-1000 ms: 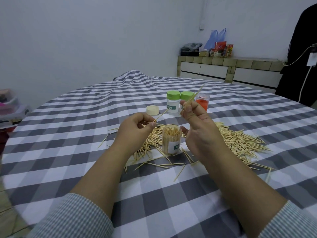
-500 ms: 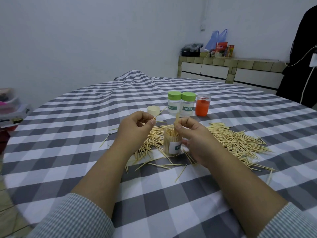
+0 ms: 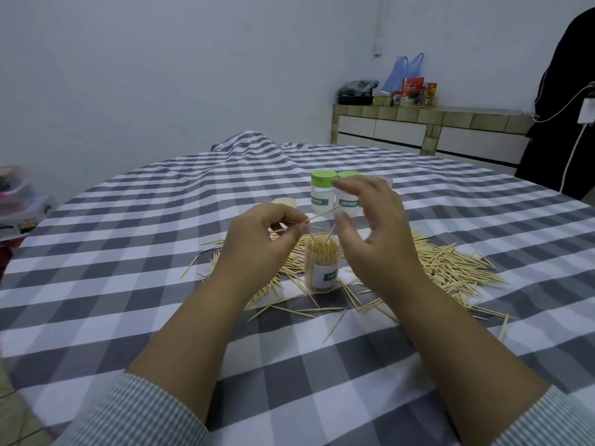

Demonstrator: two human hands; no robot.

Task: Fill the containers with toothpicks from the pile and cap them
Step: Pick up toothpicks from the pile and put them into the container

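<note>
An uncapped clear container (image 3: 322,265) packed with upright toothpicks stands on the checked tablecloth (image 3: 161,284), one pick sticking up above the rest. Around and behind it lies the toothpick pile (image 3: 450,268). My left hand (image 3: 257,243) hovers just left of the container and pinches a few toothpicks (image 3: 322,214) that point up and right. Just right of the container's mouth, my right hand (image 3: 373,226) is raised with fingers spread and holds nothing. Two capped green-lidded containers (image 3: 322,194) stand behind the hands. A cream cap (image 3: 285,202) lies to their left.
An orange-filled container is almost hidden behind my right hand. Loose toothpicks (image 3: 296,309) lie scattered in front of the open container. A tiled counter (image 3: 431,130) with bags stands by the far wall. A dark garment (image 3: 560,101) hangs at the right edge.
My right hand let go of the toothpicks it pushed into the container and lifted off, fingers opening. My left hand stays put with its toothpicks.
</note>
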